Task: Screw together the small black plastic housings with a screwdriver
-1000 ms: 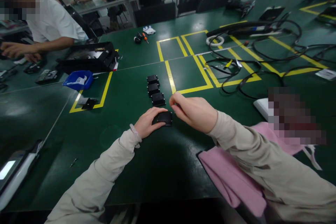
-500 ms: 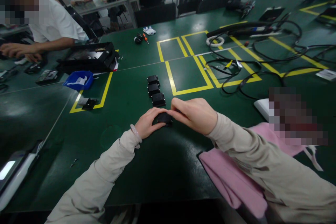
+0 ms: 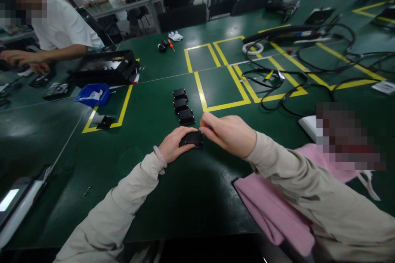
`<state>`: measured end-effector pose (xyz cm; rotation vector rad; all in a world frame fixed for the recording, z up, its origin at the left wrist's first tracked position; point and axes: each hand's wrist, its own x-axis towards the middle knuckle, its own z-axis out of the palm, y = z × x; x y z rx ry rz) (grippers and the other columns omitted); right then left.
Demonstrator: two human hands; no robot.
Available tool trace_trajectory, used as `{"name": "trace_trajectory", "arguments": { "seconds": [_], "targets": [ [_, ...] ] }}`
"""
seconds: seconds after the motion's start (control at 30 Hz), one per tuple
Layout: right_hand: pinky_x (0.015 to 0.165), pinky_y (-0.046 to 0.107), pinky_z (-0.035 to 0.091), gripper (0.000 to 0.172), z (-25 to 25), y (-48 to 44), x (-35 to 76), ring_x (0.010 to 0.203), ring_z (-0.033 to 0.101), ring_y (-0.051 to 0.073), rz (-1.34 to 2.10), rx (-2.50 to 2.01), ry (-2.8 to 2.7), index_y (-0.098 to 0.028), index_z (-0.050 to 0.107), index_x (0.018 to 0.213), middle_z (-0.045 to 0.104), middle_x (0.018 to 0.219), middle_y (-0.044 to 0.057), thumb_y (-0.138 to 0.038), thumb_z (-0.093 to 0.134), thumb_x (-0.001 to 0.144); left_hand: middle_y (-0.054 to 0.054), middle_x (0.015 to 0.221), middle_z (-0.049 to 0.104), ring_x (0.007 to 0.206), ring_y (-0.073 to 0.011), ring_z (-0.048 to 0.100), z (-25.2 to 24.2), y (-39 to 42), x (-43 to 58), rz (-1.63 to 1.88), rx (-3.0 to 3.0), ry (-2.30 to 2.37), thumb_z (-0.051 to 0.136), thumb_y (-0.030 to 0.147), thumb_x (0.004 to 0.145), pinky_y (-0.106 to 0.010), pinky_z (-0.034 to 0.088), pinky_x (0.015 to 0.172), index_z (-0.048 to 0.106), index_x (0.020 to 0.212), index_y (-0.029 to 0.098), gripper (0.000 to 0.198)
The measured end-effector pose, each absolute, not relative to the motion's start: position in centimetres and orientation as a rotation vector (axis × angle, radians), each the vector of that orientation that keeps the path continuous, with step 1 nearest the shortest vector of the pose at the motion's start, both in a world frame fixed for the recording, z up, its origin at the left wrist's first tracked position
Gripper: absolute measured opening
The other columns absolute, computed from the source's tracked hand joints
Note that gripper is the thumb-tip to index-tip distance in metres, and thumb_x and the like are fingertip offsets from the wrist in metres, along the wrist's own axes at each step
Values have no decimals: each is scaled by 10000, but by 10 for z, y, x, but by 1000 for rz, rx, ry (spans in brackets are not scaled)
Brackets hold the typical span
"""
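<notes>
A small black rectangular block (image 3: 195, 139) lies on the green table, with bright dots like screws or pins at its corners. My left hand (image 3: 175, 143) grips it from the left, thumb along the near side and fingers over the far side. Close to its far right corner, my right hand (image 3: 230, 133) is closed with thumb and forefinger pinched; whatever sits between the fingertips is too small to make out. Just beyond, three similar black blocks (image 3: 180, 104) stand in a row leading away from me.
Left of the row are a blue tray (image 3: 94, 95) and a small black part (image 3: 104, 121). Black cables (image 3: 290, 65) spread over the right side. A pink cloth (image 3: 274, 209) lies under my right forearm. A co-worker (image 3: 66, 24) sits at the far left.
My right fingertips have shifted slightly right, off the block's far edge, so more of its top shows. My left hand keeps its place on the block.
</notes>
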<state>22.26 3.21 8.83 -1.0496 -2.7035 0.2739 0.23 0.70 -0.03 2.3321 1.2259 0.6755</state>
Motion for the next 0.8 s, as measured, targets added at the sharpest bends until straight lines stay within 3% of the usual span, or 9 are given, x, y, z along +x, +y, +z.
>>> {"name": "trace_trajectory", "arguments": {
  "seconds": [0.13,0.33,0.53,0.8],
  "targets": [
    [548,244,243,224,87,33,224,628,568,154,281,-1027,-2654,-171,502,1086,653,743,32,-272,349,959,-88,1213,600,1139,-245,569,0,7,3,683,2329,1217,606,310,890,-410,460,991,506,1254,207,391],
    [526,248,207,317,88,32,223,569,547,152,215,-1067,-2688,-186,539,981,624,655,15,-423,328,979,-89,1212,604,1136,-239,568,-1,7,3,686,2351,1218,614,304,887,-397,457,994,509,1256,196,399],
    [537,243,223,239,88,31,224,592,559,152,246,-994,-2666,-179,532,1072,629,661,10,-279,363,936,-90,1226,600,1149,-237,564,-1,7,2,689,2351,1210,604,314,893,-385,453,999,504,1259,194,398],
    [516,264,168,306,90,32,223,581,567,175,138,-1136,-2717,-180,553,993,626,637,24,-396,336,974,-87,1208,603,1129,-240,572,-2,7,2,678,2353,1224,603,324,894,-395,465,981,504,1259,202,398]
  ]
}}
